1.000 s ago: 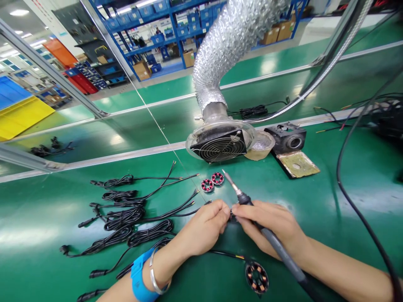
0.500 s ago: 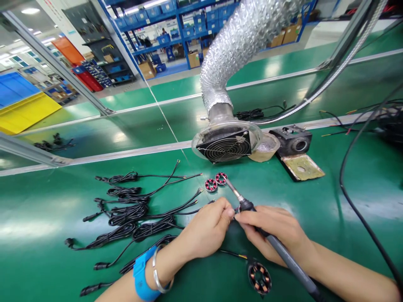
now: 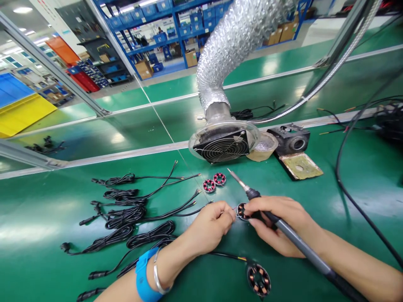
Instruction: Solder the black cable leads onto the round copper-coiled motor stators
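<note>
A soldering iron (image 3: 289,233) lies across my right hand (image 3: 283,224), its tip pointing up and left above the bench. The thumb and fingers of that same hand also hold a small round motor stator (image 3: 242,211) with copper coils. My left hand (image 3: 217,222) is closed in a pinch at the stator's left edge, where a thin wire runs to the fingertips; the fingers hide most of it. Just beyond lie two stators with red coils (image 3: 209,186) (image 3: 219,179). Nearer me, a stator joined to a black cable (image 3: 258,279) rests on the green bench.
Several coiled black cables (image 3: 126,216) lie to the left, stripped ends pointing right. A fume extractor (image 3: 225,147) hangs over the back of the bench. Behind my right hand are a solder bowl (image 3: 263,147) and an iron stand with a yellow sponge (image 3: 300,165). A black cord (image 3: 352,205) runs at right.
The iron's tip has moved right, away from the red-coiled stators. My right hand has shifted slightly right, and the stator in its fingers now shows. The left hand stays pinched.
</note>
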`<action>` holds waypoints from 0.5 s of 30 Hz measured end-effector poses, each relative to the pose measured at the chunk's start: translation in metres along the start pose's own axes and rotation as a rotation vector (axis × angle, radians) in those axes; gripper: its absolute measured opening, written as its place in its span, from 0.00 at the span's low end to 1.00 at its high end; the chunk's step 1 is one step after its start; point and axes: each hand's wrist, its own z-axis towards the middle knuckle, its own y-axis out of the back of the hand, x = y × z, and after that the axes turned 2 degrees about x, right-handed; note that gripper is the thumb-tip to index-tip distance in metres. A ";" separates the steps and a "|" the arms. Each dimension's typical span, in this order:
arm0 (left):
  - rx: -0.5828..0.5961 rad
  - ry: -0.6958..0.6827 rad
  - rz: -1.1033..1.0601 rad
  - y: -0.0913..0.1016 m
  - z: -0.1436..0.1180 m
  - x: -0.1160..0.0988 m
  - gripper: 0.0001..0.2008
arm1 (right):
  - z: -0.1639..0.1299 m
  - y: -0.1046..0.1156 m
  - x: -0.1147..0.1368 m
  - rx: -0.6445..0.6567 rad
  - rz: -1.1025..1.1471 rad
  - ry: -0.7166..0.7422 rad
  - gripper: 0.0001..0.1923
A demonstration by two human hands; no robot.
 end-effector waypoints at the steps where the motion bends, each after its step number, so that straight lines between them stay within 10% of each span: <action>1: -0.005 0.003 0.003 0.000 0.000 0.000 0.12 | 0.000 0.003 -0.002 0.049 0.011 0.005 0.19; 15: -0.105 -0.052 0.048 -0.003 0.002 0.008 0.12 | 0.005 -0.022 0.010 -0.060 0.044 -0.242 0.19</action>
